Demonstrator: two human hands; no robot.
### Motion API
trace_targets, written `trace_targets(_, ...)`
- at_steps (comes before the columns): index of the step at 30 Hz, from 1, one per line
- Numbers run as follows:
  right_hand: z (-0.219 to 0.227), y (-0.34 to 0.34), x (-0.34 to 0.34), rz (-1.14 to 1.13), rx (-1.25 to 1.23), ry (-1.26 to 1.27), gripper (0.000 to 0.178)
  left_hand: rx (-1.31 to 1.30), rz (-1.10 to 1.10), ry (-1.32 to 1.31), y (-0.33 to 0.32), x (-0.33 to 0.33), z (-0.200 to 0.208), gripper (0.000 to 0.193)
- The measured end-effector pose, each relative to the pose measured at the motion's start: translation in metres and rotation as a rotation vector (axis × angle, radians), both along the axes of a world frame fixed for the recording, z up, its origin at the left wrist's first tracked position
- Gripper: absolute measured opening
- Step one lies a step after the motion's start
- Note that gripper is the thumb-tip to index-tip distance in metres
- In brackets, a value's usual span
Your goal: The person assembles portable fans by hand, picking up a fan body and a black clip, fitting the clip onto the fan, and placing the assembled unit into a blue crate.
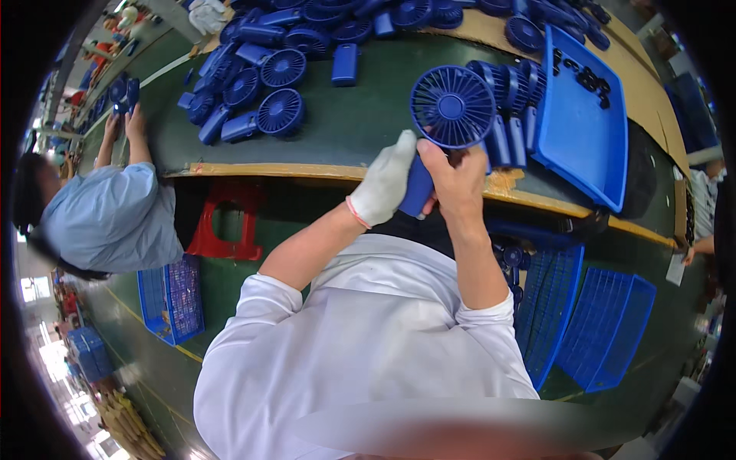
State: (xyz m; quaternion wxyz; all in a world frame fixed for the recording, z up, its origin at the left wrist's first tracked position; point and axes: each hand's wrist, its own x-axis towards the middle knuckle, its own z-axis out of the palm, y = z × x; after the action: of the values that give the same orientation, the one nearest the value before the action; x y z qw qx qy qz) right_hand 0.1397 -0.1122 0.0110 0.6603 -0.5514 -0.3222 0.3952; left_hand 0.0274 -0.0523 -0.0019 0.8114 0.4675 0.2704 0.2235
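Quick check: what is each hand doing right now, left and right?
Left hand, in a white glove: closed around the handle of the blue handheld fan.
Right hand, bare: gripping the same fan's handle just below the head.

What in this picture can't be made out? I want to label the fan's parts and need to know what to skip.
Head view only:
- Handheld fan: its handle is mostly covered by the gloved left hand and bare right hand; any switch is hidden.
- Small dark parts in the blue tray: too small to identify.
- Row of fans behind the held one: overlapped, so not countable.
- Lower edge: blurred over.
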Motion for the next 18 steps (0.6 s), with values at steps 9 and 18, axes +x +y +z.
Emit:
trace_targets(9, 0.010, 0.015, 0.031, -0.198, -0.162, -1.169, 0.032, 1.432, 0.431, 0.753, 0.097, -0.003, -0.004, 0.034)
trace_targets(18, -0.004, 0.037, 0.042, -0.181, -0.342, -1.558, 0.025, 1.299, 0.314, 1.271, 0.202, 0.002, -0.003, 0.069)
